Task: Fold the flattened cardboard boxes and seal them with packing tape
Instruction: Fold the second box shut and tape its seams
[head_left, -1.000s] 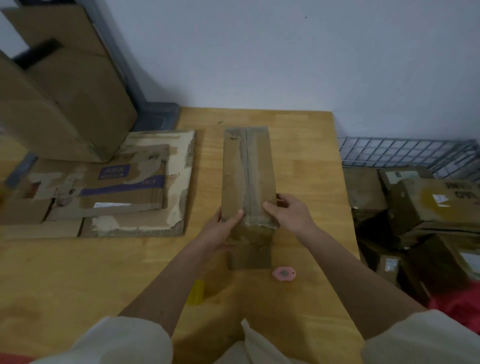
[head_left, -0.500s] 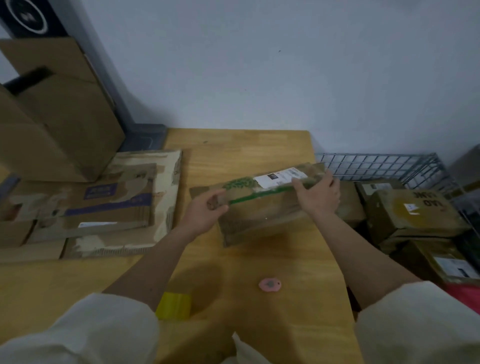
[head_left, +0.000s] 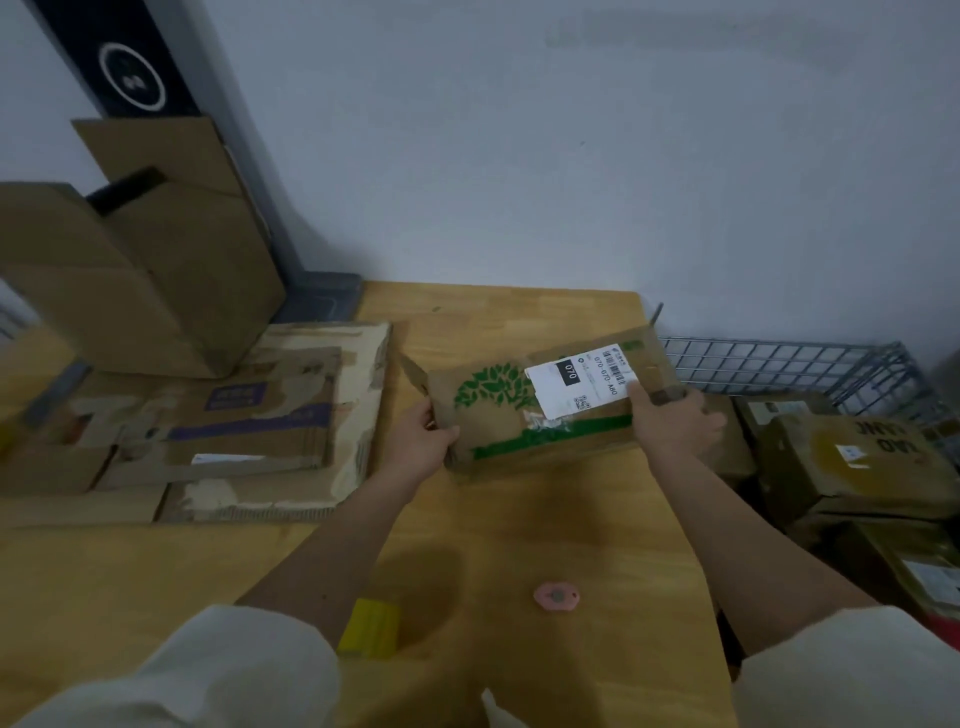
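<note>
The wooden table (head_left: 545, 525) is carrying all work items and is standing against a pale wall. At the table's far left, a large upright cardboard box (head_left: 150, 280) is standing with its top flap raised. In front of it, a stack of flattened cardboard boxes (head_left: 234, 431) is lying flat on the table. To the right of the table, a wire basket (head_left: 810, 364) is holding several brown cardboard parcels (head_left: 852, 457), some bearing white labels.

The folded cardboard box (head_left: 545, 410) is being held above the table's far right area, tilted, with its printed side facing up; a green leaf print and a white shipping label (head_left: 582, 382) are showing on it. The left hand (head_left: 423, 441) is gripping the box's left end, fingers curled round the edge. The right hand (head_left: 672, 423) is gripping the right end, thumb lying on top.

Nearer the person, a yellow object (head_left: 370, 629) and a small pink object (head_left: 557, 596) are lying on the table, well apart.
</note>
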